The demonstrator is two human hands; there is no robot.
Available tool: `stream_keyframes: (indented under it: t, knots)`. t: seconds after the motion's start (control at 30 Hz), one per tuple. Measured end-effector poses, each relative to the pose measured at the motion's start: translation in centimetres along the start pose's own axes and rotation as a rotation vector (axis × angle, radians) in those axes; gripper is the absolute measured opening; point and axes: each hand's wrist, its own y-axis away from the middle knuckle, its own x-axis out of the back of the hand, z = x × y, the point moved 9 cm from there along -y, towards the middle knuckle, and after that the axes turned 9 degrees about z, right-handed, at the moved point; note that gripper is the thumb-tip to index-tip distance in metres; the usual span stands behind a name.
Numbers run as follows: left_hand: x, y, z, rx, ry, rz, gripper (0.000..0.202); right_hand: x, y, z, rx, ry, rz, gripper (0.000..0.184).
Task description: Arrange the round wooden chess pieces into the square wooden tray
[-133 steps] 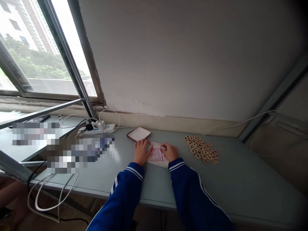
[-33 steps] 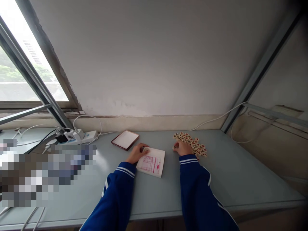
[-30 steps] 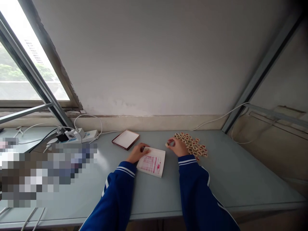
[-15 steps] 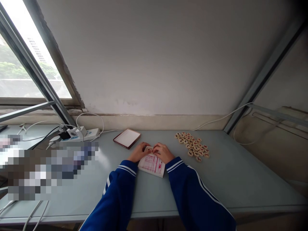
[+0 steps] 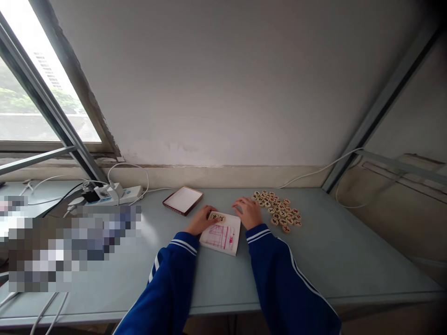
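Observation:
A shallow white box [image 5: 219, 239] with pink line markings lies in front of me, slightly turned. At least two round xiangqi pieces [image 5: 221, 218] sit side by side along its far edge. My left hand [image 5: 201, 221] is closed around the box's far left corner, its thumb reaching over the rim by the pieces. Just past the box's right rim is my right hand [image 5: 249, 213], fingers bent and apart, with nothing visible in them. To its right, many more xiangqi pieces [image 5: 279, 210] with red or black characters lie loosely grouped on the table.
An open box lid [image 5: 183, 200] with a dark red rim lies at the back left. Farther left are a power strip [image 5: 127, 194] with plugs and cables, and a blurred-out area. A wall [image 5: 223, 116] stands behind the grey table [image 5: 307, 270].
My right hand has moved off the box to the right, toward the loose pieces. The pieces in the box are now uncovered. My left hand stays at the corner.

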Motion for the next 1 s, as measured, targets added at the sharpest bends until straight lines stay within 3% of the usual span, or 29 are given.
stream_keyframes:
  t: [0.13, 0.27, 0.6, 0.7, 0.83, 1.0]
  knots:
    - [-0.2, 0.0, -0.4, 0.017, -0.040, 0.002, 0.038, 1.2, 0.9, 7.1, -0.353, 0.335, 0.034, 0.025]
    - [-0.1, 0.0, -0.7, 0.044, -0.078, 0.012, 0.039, 0.4, 1.6, 9.3, -0.388, 0.381, -0.077, 0.020]
    - [-0.1, 0.0, -0.9, 0.047, -0.026, 0.023, 0.038, -0.5, 0.9, 6.9, -0.316, 0.192, -0.078, 0.005]
    - [0.1, 0.1, -0.5, 0.026, -0.037, 0.034, 0.041, 0.0, 0.6, 6.1, -0.314, 0.060, -0.044, 0.012]
    - [0.0, 0.1, 0.5, -0.049, -0.020, -0.006, 0.047, -0.4, 0.2, 1.8, -0.134, -0.283, -0.137, 0.025]
    - [-0.2, 0.1, 0.9, -0.103, -0.008, -0.040, 0.033, -0.4, 0.6, -2.3, 0.086, -0.168, -0.148, 0.026]
